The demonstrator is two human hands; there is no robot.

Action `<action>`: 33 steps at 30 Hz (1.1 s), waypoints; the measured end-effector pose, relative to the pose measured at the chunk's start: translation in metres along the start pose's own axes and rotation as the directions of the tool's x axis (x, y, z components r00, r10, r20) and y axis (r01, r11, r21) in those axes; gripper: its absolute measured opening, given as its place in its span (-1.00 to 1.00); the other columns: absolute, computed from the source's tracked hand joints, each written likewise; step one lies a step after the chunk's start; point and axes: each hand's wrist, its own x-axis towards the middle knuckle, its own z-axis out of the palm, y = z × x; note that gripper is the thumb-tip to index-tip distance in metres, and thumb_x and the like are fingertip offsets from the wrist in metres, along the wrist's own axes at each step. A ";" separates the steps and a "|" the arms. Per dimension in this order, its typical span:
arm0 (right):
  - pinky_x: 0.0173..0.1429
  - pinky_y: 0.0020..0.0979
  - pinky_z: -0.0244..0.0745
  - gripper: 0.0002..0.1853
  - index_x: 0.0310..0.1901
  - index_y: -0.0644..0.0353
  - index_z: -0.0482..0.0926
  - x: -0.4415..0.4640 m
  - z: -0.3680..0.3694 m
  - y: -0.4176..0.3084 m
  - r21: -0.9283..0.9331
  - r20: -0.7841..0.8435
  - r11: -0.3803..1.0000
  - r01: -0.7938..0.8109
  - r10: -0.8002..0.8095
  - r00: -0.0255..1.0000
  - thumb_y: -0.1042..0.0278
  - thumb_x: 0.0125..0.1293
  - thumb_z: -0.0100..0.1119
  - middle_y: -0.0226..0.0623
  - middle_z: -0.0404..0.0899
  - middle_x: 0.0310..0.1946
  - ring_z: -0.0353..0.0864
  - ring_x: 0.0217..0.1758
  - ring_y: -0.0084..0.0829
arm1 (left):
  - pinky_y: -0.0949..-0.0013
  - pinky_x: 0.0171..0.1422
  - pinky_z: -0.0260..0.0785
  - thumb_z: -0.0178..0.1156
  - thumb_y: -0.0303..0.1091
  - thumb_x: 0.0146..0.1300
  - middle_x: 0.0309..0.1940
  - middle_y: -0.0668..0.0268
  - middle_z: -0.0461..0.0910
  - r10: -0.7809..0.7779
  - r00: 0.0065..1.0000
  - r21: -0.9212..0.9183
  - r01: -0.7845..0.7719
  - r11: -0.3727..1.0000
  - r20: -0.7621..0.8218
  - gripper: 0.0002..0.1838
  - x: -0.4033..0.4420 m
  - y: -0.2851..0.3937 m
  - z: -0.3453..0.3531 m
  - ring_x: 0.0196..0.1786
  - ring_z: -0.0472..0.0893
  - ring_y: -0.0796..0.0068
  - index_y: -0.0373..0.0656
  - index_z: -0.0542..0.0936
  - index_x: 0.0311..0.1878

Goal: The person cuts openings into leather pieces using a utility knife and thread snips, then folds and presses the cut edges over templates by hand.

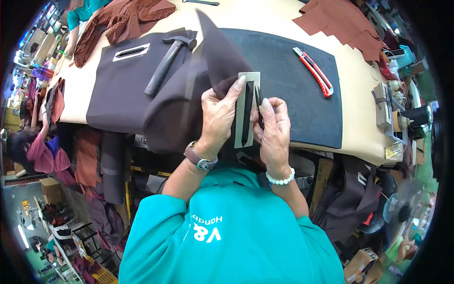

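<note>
My left hand [217,116] pinches the edge of a large dark brown sheet [177,116], its thumb on top of a pale slotted strip [240,120]. The strip frames a long dark opening and stands nearly upright at the front edge of a black mat [302,111]. The sheet's far corner rises in a point and its left part lies folded over the table. My right hand [274,132] is closed around small dark scissors [259,97], their blades along the right side of the strip. The fingers partly cover the handles.
A hammer [165,66] rests on the sheet at left, near a second pale slotted strip [131,52]. A red utility knife [314,72] lies on the mat. Brown pieces [338,28] are at the back right. Other people work at the left, one in a pink top [42,154].
</note>
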 end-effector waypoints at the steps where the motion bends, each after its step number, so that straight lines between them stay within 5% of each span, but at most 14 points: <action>1: -0.70 -0.73 0.00 -0.80 -0.17 0.12 0.25 -0.004 0.002 -0.004 0.033 0.002 0.999 -0.042 0.042 0.999 0.21 0.41 -0.04 -0.42 0.42 -0.53 0.20 -0.69 -0.78 | 0.60 -0.61 0.31 0.18 -0.32 0.26 -0.55 0.40 0.59 0.023 0.999 -0.032 -0.024 0.999 -0.032 -0.82 0.000 -0.004 0.002 -0.63 0.48 0.73 -0.25 0.64 -0.29; 4: -0.73 -0.70 0.01 -0.78 -0.15 0.10 0.22 -0.017 0.009 -0.007 0.110 0.008 0.982 -0.151 0.151 0.988 0.13 0.45 -0.16 -0.41 0.40 -0.49 0.19 -0.71 -0.74 | 0.61 -0.71 0.19 0.19 -0.28 0.27 -0.62 0.45 0.55 0.075 0.980 -0.086 -0.092 0.992 -0.187 -0.79 -0.004 -0.017 0.011 -0.71 0.41 0.77 -0.19 0.61 -0.42; 8: -0.73 -0.69 0.00 -0.79 -0.18 0.09 0.21 -0.019 0.012 0.005 0.163 -0.034 0.977 -0.136 0.143 0.989 0.14 0.46 -0.18 -0.40 0.39 -0.50 0.17 -0.73 -0.74 | 0.64 -0.78 -0.01 0.18 -0.25 0.28 -0.76 0.58 0.39 -0.055 0.980 -0.068 0.042 0.997 -0.191 -0.67 -0.015 -0.012 0.015 -0.80 0.25 0.84 -0.09 0.47 -0.61; 11: -0.72 -0.69 0.00 -0.80 -0.18 0.09 0.21 -0.016 0.012 0.011 0.152 -0.070 0.983 -0.106 0.118 0.991 0.15 0.46 -0.17 -0.40 0.39 -0.50 0.16 -0.73 -0.74 | 0.65 -0.77 -0.03 0.18 -0.25 0.28 -0.75 0.58 0.39 -0.021 0.982 -0.094 0.003 0.996 -0.187 -0.68 -0.017 -0.017 0.014 -0.80 0.23 0.83 -0.08 0.49 -0.60; 12: -0.72 -0.70 0.00 -0.80 -0.18 0.10 0.20 -0.015 0.012 0.013 0.155 -0.074 0.984 -0.085 0.097 0.993 0.15 0.45 -0.17 -0.40 0.39 -0.50 0.16 -0.73 -0.75 | 0.67 -0.71 0.13 0.21 -0.29 0.24 -0.53 0.47 0.58 0.011 0.989 -0.148 -0.032 0.989 -0.146 -0.83 -0.018 -0.019 0.009 -0.69 0.37 0.82 -0.12 0.59 -0.44; 15: -0.71 -0.70 0.00 -0.81 -0.19 0.10 0.20 -0.012 0.014 0.015 0.162 -0.087 0.986 -0.029 0.044 0.995 0.17 0.45 -0.15 -0.41 0.38 -0.51 0.15 -0.73 -0.76 | 0.68 -0.67 0.13 0.19 -0.32 0.26 -0.53 0.49 0.56 0.029 0.996 -0.188 -0.045 0.981 -0.086 -0.85 -0.019 -0.024 0.006 -0.65 0.36 0.82 -0.11 0.59 -0.41; 21: -0.70 -0.71 -0.03 -0.81 -0.20 0.10 0.23 -0.009 0.015 0.011 0.162 -0.115 0.986 0.048 -0.030 0.993 0.18 0.43 -0.09 -0.44 0.39 -0.50 0.12 -0.72 -0.78 | 0.63 -0.85 0.01 0.13 -0.29 0.30 -0.71 0.46 0.40 0.024 0.995 -0.163 -0.039 0.986 -0.094 -0.68 -0.028 -0.024 0.014 -0.85 0.27 0.75 -0.16 0.46 -0.58; 33: -0.72 -0.71 -0.04 -0.79 -0.21 0.09 0.23 -0.009 0.008 0.010 0.166 -0.120 0.986 0.028 -0.008 0.993 0.19 0.39 -0.01 -0.46 0.39 -0.52 0.12 -0.73 -0.79 | 0.64 -0.85 0.06 0.15 -0.25 0.29 -0.72 0.45 0.40 -0.053 0.998 -0.228 0.047 0.972 -0.021 -0.78 -0.023 -0.021 0.013 -0.85 0.27 0.73 -0.17 0.57 -0.40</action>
